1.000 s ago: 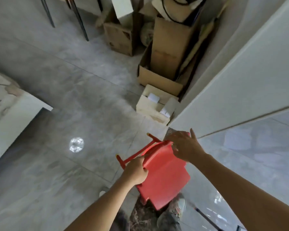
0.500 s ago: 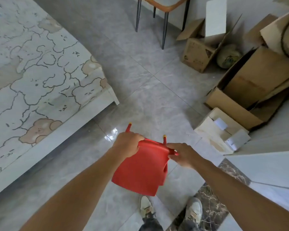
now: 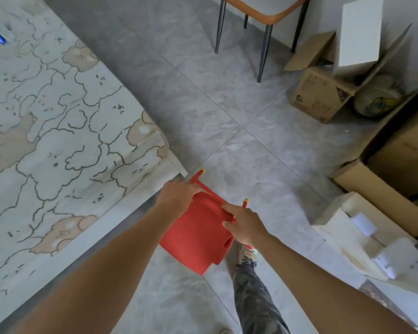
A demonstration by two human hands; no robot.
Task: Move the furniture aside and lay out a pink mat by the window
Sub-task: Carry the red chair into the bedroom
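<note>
A small red plastic chair [image 3: 198,239] hangs in the air in front of me, tipped so its yellow-tipped legs point away from me. My left hand [image 3: 179,195] grips its left edge near one leg. My right hand [image 3: 245,225] grips its right edge. The chair is off the grey tiled floor [image 3: 227,121], just past the corner of the bed [image 3: 58,141]. No pink mat and no window are in view.
The bed with a bear-print cover fills the left side. A chair with dark metal legs [image 3: 263,32] stands at the top. Cardboard boxes [image 3: 323,92] and a white foam box [image 3: 362,239] crowd the right side. My leg [image 3: 253,297] steps below the red chair.
I have turned left, from the wall and boxes toward the bed. The red chair stayed in both hands and travelled with me, closer to the bed's corner.
</note>
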